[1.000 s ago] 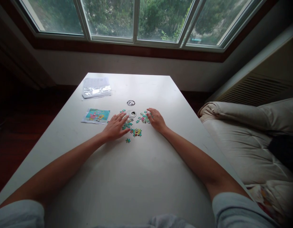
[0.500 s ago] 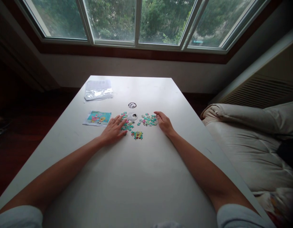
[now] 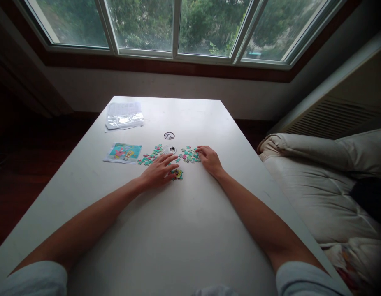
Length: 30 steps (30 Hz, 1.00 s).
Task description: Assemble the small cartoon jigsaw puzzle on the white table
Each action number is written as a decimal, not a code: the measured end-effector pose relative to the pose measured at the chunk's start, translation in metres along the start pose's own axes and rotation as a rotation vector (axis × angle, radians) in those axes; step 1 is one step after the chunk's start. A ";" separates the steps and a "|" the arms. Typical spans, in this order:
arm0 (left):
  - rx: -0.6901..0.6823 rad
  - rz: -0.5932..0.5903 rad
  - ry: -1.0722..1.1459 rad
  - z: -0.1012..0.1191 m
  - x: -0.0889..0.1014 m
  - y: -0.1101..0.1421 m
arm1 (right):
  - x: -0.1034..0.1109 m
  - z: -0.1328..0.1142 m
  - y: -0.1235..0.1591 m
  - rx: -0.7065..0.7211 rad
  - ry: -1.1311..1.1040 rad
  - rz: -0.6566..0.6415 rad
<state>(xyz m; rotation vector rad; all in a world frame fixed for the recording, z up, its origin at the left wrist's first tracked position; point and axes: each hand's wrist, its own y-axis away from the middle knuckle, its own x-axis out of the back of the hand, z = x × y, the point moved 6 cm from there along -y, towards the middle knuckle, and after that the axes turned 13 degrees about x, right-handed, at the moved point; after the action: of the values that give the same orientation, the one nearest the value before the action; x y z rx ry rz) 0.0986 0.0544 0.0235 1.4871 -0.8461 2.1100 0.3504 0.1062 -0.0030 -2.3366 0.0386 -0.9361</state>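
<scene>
Small teal, pink and yellow puzzle pieces (image 3: pixel 188 154) lie scattered on the white table (image 3: pixel 178 230). My left hand (image 3: pixel 159 171) rests flat on the table with fingers spread, its fingertips touching a yellow joined cluster (image 3: pixel 178 174). More loose pieces (image 3: pixel 149 157) lie just beyond that hand. My right hand (image 3: pixel 210 158) lies palm down with fingers slightly curled at the right edge of the pieces, fingertips touching them. Neither hand holds anything.
A colourful reference picture (image 3: pixel 123 152) lies left of the pieces. A clear plastic bag (image 3: pixel 124 114) sits at the far left of the table. Two round cable holes (image 3: pixel 169 135) mark the tabletop. A cream sofa (image 3: pixel 320 185) stands to the right; windows ahead.
My left hand slid right from the teal pieces onto the yellow cluster, uncovering the pieces at left. My right hand stayed at the right edge of the pieces.
</scene>
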 end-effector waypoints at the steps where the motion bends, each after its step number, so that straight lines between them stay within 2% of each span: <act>1: -0.005 0.007 0.014 0.001 0.001 0.003 | 0.000 -0.001 0.001 0.004 0.014 -0.006; 8: -0.059 -0.027 0.067 0.017 0.006 0.014 | -0.004 -0.012 0.006 0.043 0.087 -0.064; 16: -0.044 -0.065 0.014 0.030 0.005 0.019 | -0.014 -0.047 0.010 0.244 0.219 -0.196; 24: -0.013 -0.050 -0.020 0.026 0.005 0.022 | -0.021 -0.062 0.011 0.288 0.245 -0.251; 30: 0.078 0.030 -0.018 0.006 0.005 0.018 | -0.022 -0.068 0.011 0.312 0.247 -0.262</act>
<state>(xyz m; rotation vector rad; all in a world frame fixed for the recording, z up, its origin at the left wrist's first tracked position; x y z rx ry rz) 0.0893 0.0373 0.0254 1.5440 -0.8054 2.1772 0.2926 0.0662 0.0155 -1.9585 -0.2987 -1.2574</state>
